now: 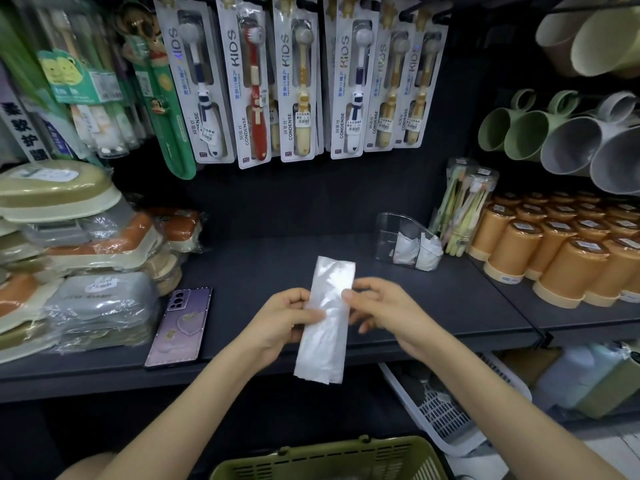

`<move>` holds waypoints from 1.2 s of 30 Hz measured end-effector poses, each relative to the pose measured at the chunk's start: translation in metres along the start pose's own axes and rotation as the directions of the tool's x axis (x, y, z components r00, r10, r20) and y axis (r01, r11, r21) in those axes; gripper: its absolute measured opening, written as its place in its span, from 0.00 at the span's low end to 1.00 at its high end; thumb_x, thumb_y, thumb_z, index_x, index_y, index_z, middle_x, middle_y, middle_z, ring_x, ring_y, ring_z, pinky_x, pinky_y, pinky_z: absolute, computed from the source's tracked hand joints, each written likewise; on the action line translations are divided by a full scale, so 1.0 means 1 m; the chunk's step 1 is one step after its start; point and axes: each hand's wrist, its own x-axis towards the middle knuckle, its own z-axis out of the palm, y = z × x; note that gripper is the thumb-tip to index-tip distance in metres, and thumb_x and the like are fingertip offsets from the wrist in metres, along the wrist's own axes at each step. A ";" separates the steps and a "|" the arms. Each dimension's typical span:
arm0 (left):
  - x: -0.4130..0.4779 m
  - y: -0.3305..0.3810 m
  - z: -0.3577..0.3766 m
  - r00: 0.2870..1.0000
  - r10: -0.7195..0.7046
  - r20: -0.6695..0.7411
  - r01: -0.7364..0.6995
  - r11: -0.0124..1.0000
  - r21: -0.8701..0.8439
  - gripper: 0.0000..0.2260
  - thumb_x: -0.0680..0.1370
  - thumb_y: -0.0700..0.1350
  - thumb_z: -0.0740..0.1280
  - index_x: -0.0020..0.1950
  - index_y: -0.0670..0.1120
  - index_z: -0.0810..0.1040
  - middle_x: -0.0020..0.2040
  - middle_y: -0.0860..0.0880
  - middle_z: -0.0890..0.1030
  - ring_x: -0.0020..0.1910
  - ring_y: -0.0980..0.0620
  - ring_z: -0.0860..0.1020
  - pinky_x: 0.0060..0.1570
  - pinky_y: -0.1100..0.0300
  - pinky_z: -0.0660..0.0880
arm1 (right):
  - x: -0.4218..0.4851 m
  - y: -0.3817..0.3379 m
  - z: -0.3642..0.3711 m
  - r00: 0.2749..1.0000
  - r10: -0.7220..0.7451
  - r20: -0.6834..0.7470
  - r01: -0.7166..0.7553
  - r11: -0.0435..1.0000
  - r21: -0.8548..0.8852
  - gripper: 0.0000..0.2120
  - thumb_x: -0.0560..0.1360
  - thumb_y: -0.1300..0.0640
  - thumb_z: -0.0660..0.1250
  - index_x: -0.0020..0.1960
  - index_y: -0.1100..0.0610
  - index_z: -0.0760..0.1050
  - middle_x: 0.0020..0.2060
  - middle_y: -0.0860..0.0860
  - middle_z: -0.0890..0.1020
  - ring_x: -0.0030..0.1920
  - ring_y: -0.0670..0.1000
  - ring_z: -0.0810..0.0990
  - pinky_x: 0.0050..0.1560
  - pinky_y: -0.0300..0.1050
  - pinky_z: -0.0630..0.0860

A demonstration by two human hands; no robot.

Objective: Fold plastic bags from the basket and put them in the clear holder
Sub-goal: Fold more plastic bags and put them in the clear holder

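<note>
Translucent white plastic bag (327,317), folded into a long narrow strip, centre of frame, held over the front edge of the dark shelf (263,265). Left hand (287,320) pinched its left edge, thumb on top. Right hand (384,306) pinched the right edge, nearer the upper end. Clear holder (391,225), right of centre on the shelf, contained folded white bags (415,251). Olive-green basket (332,459), bottom edge of frame. Purple phone (180,327), flat on the shelf, left of centre.

Above the dark shelf's (277,258) front edge, the left hand (287,320) and right hand (384,306) pinch a folded plastic bag strip (327,323); the clear holder (405,242) sits toward the back right.
</note>
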 end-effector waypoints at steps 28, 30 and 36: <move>0.015 0.008 0.012 0.994 -0.091 0.063 0.082 0.988 0.129 0.09 0.73 0.34 0.71 0.52 0.36 0.79 0.43 0.43 0.82 0.42 0.51 0.81 0.40 0.61 0.76 | 0.009 0.029 -0.010 0.945 -0.276 -0.176 0.295 0.951 0.092 0.15 0.74 0.74 0.64 0.47 0.57 0.82 0.41 0.51 0.85 0.43 0.48 0.83 0.45 0.39 0.78; 0.023 0.009 0.016 0.999 -0.029 0.037 0.020 0.976 0.216 0.08 0.72 0.33 0.72 0.51 0.37 0.79 0.43 0.42 0.83 0.41 0.50 0.81 0.42 0.59 0.77 | 0.014 0.026 -0.023 0.975 -0.183 -0.123 0.204 0.962 0.181 0.18 0.73 0.77 0.59 0.51 0.61 0.80 0.42 0.55 0.83 0.43 0.51 0.83 0.44 0.42 0.80; 0.053 0.011 0.030 0.981 0.170 0.095 -0.194 0.878 0.438 0.08 0.70 0.35 0.75 0.40 0.46 0.79 0.42 0.49 0.82 0.43 0.54 0.80 0.48 0.60 0.78 | 0.029 0.026 -0.046 0.961 -0.199 -0.194 0.166 0.971 -0.175 0.02 0.72 0.62 0.73 0.41 0.56 0.83 0.37 0.48 0.85 0.38 0.43 0.81 0.45 0.38 0.79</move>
